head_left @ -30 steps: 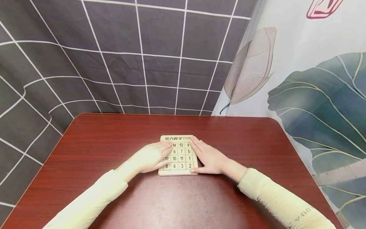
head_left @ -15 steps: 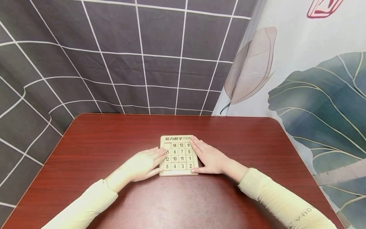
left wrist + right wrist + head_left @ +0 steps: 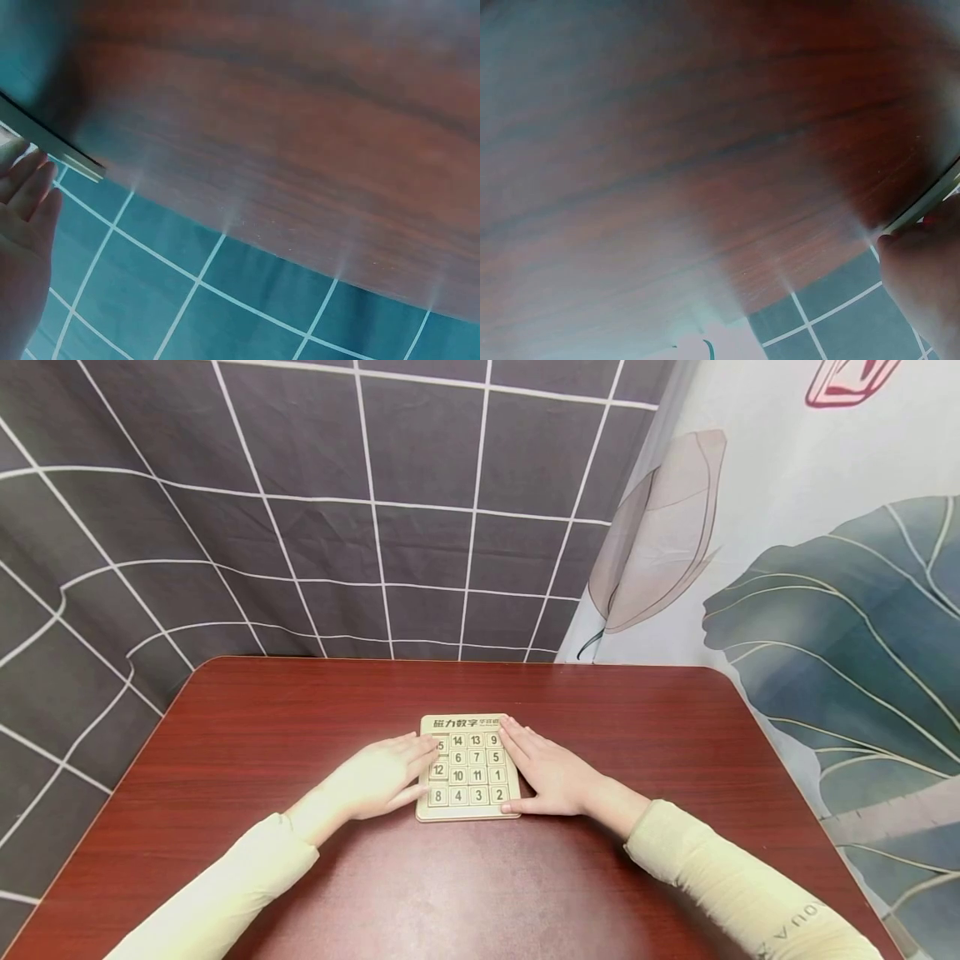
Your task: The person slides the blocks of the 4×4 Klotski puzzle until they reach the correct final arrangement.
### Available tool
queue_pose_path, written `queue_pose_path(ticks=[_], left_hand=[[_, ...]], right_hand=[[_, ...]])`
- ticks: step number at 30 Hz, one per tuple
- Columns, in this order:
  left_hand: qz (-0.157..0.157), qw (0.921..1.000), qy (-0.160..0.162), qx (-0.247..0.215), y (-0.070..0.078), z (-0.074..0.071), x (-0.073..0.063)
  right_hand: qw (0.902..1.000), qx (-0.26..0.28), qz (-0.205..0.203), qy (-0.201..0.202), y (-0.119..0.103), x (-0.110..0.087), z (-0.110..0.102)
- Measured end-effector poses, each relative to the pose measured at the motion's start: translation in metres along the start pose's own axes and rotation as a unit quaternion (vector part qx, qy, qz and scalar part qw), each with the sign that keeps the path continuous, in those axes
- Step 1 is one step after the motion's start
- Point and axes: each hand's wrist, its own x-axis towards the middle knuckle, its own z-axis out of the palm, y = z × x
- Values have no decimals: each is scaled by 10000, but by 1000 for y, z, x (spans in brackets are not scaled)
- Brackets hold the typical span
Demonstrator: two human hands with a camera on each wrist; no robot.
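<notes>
A cream number slide puzzle (image 3: 468, 812) lies flat on the table, numbered tiles in a grid under a printed heading. My left hand (image 3: 375, 778) comes in from the left, fingertips on the 15 tile at the upper left, partly covering it. Below, the 12 tile (image 3: 438, 770) sits slightly higher than its row, a gap between it and the 8 tile. Along the puzzle's right side rests my right hand (image 3: 555, 777), fingers straight at the upper right corner, thumb at the lower right. Each wrist view shows only a puzzle edge (image 3: 60, 150) beside the hand.
A dark red wood-grain table (image 3: 300, 710) carries the puzzle. Behind it hangs a grey curtain with white grid lines (image 3: 420, 552). A pale curtain with a leaf print (image 3: 847, 635) hangs at the right.
My left hand drew back from the tiles, baring a vacant upper left slot, then returned. The 15 tile slid up into that slot, and the 12 tile shifted up. The right hand stayed put.
</notes>
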Motion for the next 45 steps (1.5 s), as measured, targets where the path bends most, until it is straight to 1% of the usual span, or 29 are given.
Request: queue_pose_path(ticks=[5, 8, 11, 15, 18, 21, 25, 29, 39, 42, 45], left_hand=[[-112, 9999, -44, -117, -4, -1, 7], [-98, 9999, -65, -108, -3, -3, 7], [-17, 10000, -34, -22, 0, -5, 3], [174, 9997, 137, 95, 7, -7, -7], [318, 9990, 278, 127, 12, -7, -13], [385, 9986, 327, 139, 15, -5, -16], [374, 9987, 301, 180, 16, -4, -18], [367, 9986, 288, 235, 14, -3, -17], [107, 9998, -57, 153, 10, -4, -10], [99, 9998, -86, 123, 12, -5, -10], [163, 9998, -2, 125, 15, -6, -13]], right_hand=[[10000, 28, 17, 26, -1, -1, 0], [10000, 44, 38, 7, -1, -1, 1], [10000, 29, 42, -3, 0, -1, 2], [10000, 5, 31, 7, 1, -1, 3], [10000, 30, 30, 19, 1, -1, 1], [10000, 57, 23, 27, 1, 0, 0], [10000, 44, -2, 37, 0, 1, 0], [10000, 32, -11, 35, 1, 1, 1], [10000, 57, 17, 16, 1, 1, 1], [10000, 64, 40, 15, 1, 1, 1], [10000, 67, 32, 54, 1, -1, 2]])
